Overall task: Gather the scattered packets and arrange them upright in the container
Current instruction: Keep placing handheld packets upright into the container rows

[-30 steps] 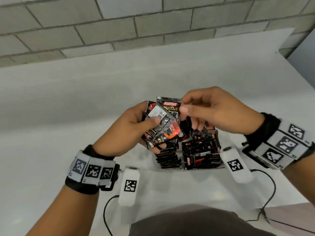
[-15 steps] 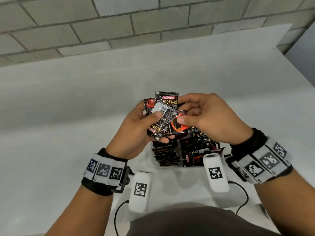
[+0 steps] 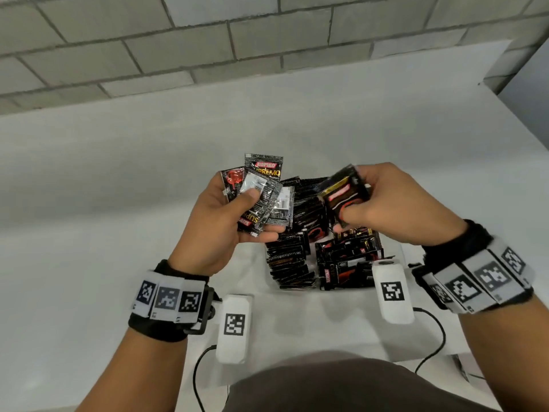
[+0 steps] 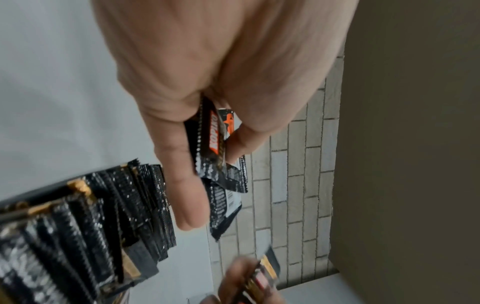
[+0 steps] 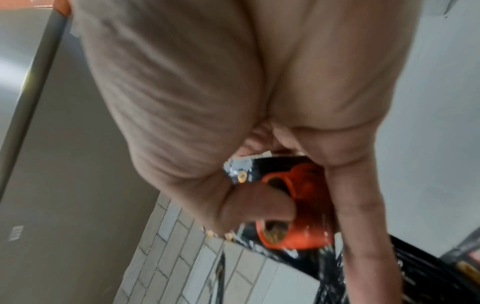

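Observation:
My left hand (image 3: pixel 237 209) holds a fan of several black Kopiko packets (image 3: pixel 261 191) above the table, thumb pressed on top; the left wrist view shows the same fan of packets (image 4: pixel 218 148) pinched between thumb and fingers (image 4: pixel 182 185). My right hand (image 3: pixel 374 203) pinches a single black packet (image 3: pixel 346 193) with a red cup printed on it, held tilted over the container (image 3: pixel 315 292). The right wrist view shows that single packet (image 5: pixel 293 205) under the thumb. The container's rows of upright packets (image 3: pixel 289 263) stand below both hands, and they appear again as packets (image 4: pixel 85 236) on edge.
The white table (image 3: pixel 89 203) spreads out on all sides and ends at a grey block wall (image 3: pixel 208 40) behind. Two white tagged devices (image 3: pixel 233 328) (image 3: pixel 392 292) hang near my wrists with black cables. The table's right edge (image 3: pixel 523 120) drops off.
My right hand has drawn one packet out of the fan in the left hand and moved it right, over the container. The left hand keeps the others.

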A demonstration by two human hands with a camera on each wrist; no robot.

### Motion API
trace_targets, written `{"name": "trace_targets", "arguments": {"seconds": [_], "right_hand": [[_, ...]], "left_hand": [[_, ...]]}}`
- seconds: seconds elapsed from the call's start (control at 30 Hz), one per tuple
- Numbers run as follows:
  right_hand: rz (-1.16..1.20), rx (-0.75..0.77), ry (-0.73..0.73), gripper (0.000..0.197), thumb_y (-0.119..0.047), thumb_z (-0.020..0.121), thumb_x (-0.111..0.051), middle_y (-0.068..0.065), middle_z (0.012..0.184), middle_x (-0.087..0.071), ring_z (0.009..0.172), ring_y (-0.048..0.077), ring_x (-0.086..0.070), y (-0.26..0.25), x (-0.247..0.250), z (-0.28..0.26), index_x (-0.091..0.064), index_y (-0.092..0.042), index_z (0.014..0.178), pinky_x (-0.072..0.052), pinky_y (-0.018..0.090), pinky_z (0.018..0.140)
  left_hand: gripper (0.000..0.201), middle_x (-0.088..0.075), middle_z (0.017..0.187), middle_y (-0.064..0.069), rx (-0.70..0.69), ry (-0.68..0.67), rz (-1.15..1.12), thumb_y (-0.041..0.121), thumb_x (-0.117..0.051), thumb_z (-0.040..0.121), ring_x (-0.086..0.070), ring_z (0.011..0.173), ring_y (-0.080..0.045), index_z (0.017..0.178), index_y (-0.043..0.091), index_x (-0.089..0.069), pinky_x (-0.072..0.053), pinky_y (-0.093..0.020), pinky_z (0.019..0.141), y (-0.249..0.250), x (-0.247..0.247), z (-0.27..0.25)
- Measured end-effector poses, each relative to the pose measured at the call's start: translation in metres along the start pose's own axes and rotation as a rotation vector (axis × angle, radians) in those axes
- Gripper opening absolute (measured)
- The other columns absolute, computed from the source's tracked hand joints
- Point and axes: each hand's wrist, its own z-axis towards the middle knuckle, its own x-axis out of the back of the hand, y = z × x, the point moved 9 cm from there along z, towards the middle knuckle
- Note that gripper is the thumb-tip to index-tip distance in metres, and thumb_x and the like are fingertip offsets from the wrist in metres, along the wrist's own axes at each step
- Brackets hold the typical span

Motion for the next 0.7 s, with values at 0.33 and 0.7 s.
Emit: {"name": "trace_targets", "arguments": {"seconds": [0.33,0.7], "right_hand": [[-0.308,0.031,-0.014,0.015,-0.024,0.079,-0.085,-0.009,0.066,-0.073,0.059,0.009,-0.069,0.005,0.004,0.011,-0.075,-0.030,0.087,-0.052,0.021,0.057],[-0.734,0.152,-0.159,0.010,-0.016,0.090,-0.064,0.000,0.077,-0.070,0.072,0.015,-0.065,0.011,-0.025,0.034,-0.074,-0.016,0.093,-0.049,0.022,0.067]], "left_hand": [[0.022,-0.077,0.101,-0.014,-0.039,0.051,0.064,0.007,-0.055,0.102,-0.074,0.073,-0.047,0.123,0.014,-0.053,-0.062,-0.042,0.056,0.003,0.017,-0.003],[0.029,-0.076,0.106,-0.016,-0.021,0.067,0.114,0.008,-0.057,0.102,-0.074,0.075,-0.048,0.130,0.011,-0.050,-0.063,-0.044,0.058,0.001,0.031,-0.009]]}}
